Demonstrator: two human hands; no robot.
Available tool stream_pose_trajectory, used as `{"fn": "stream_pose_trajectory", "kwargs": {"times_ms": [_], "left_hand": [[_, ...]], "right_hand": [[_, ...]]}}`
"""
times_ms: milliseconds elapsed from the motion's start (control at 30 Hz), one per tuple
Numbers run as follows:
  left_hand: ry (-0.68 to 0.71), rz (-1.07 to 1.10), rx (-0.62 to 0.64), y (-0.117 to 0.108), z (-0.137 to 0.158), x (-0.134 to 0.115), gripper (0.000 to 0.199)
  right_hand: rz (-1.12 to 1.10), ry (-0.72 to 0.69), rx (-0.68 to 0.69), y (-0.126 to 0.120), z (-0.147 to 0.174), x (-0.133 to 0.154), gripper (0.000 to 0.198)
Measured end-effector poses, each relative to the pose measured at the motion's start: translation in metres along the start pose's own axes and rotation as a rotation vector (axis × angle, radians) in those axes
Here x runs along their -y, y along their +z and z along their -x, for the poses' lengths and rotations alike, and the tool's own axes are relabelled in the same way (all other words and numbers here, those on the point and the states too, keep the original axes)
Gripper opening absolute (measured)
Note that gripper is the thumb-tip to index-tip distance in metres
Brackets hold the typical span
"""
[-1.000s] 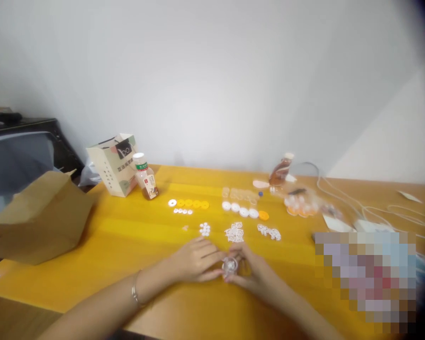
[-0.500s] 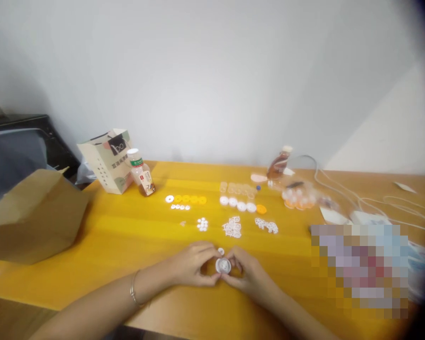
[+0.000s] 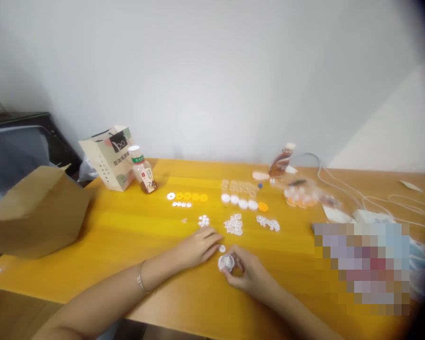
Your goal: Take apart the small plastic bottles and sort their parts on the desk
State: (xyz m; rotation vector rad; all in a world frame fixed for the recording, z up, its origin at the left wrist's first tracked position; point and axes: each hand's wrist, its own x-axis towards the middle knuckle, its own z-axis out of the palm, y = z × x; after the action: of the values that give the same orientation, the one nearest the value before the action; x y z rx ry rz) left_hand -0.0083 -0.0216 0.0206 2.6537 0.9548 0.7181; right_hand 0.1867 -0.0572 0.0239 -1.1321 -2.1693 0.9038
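Observation:
My right hand (image 3: 246, 270) grips a small round cup, clear and whitish (image 3: 226, 262), between thumb and fingers. A white piece shows inside it, too blurred to name. My left hand (image 3: 200, 246) is off the cup, its fingers stretched out over the table. Those fingertips are beside a small white disc (image 3: 222, 248) that lies just beyond the cup; whether they touch it I cannot tell. Past my left hand sits a cluster of small white round pieces (image 3: 203, 220). A pile of white openwork pieces (image 3: 233, 225) lies farther to the right.
On the yellow table (image 3: 127, 236) are rows of yellow rings (image 3: 187, 196), white discs (image 3: 234, 200) and clear cups (image 3: 239, 186). A bottle (image 3: 143, 172) and paper bag (image 3: 118, 160) stand at the back left. Brown paper bag (image 3: 35, 208) at left; cables (image 3: 340, 182) at right.
My left hand has let go of the cup and moved up and away, to beside the small white disc. The cup stays in my right hand.

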Motion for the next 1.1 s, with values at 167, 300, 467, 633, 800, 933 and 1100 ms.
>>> {"fn": "stream_pose_trajectory", "kwargs": {"times_ms": [167,300,467,633,800,933,1100], "left_hand": [[0.017,-0.079,0.036,0.014,-0.002,0.002,0.023],[0.036,-0.036,0.015,0.009,-0.003,0.000,0.023],[0.121,0.009,0.072,0.014,-0.003,-0.001,0.020],[0.109,-0.063,0.019,0.012,-0.002,0.007,0.021],[-0.187,-0.192,-0.217,-0.040,0.007,0.054,0.020],[-0.642,-0.365,-0.207,-0.082,0.022,0.102,0.019],[-0.781,-0.356,-0.066,-0.084,0.025,0.123,0.019]], "right_hand": [[0.013,0.009,-0.003,0.001,-0.001,-0.001,0.009],[0.022,0.010,-0.003,0.002,-0.001,-0.001,0.008],[0.020,0.015,-0.011,0.002,-0.002,-0.001,0.009],[0.002,0.020,-0.034,0.002,-0.002,-0.002,0.007],[-0.012,0.031,-0.075,0.003,-0.002,-0.003,0.007],[0.000,0.027,-0.111,0.005,-0.003,-0.005,0.008],[-0.005,0.053,-0.124,0.007,-0.004,-0.008,0.009]]}}
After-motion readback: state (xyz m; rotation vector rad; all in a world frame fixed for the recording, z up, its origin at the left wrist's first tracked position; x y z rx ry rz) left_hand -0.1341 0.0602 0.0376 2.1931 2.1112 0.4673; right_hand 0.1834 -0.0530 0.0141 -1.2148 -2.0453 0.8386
